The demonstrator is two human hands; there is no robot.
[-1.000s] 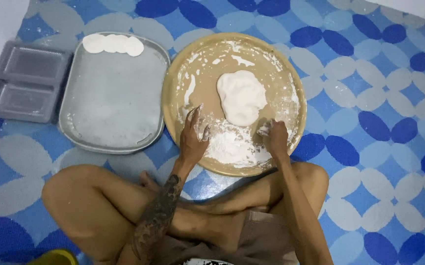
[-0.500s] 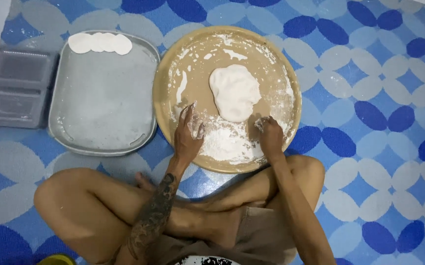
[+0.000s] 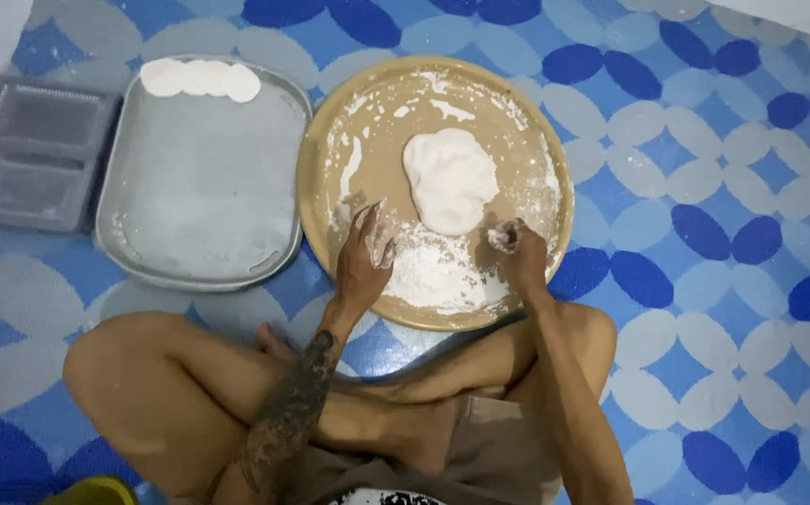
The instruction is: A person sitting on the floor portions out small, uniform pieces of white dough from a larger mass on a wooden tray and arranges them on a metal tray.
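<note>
A round tan tray (image 3: 325, 140) dusted with flour lies on the floor in front of my crossed legs. A white lump of dough (image 3: 450, 178) rests in its middle. My left hand (image 3: 365, 257) lies flat on the floured near part of the tray, fingers spread. My right hand (image 3: 515, 248) sits to the right of it, fingers curled around a small bit of dough. Both hands are just below the big lump, not touching it.
A grey metal tray (image 3: 201, 196) lies left of the round one, with three flat white dough discs (image 3: 201, 79) at its far edge. A grey divided plastic container (image 3: 31, 154) sits further left. The floor mat (image 3: 732, 187) is blue with a white pattern.
The camera shifted slightly. My right fingers have curled around a small bit of dough. The left hand stays flat on the flour.
</note>
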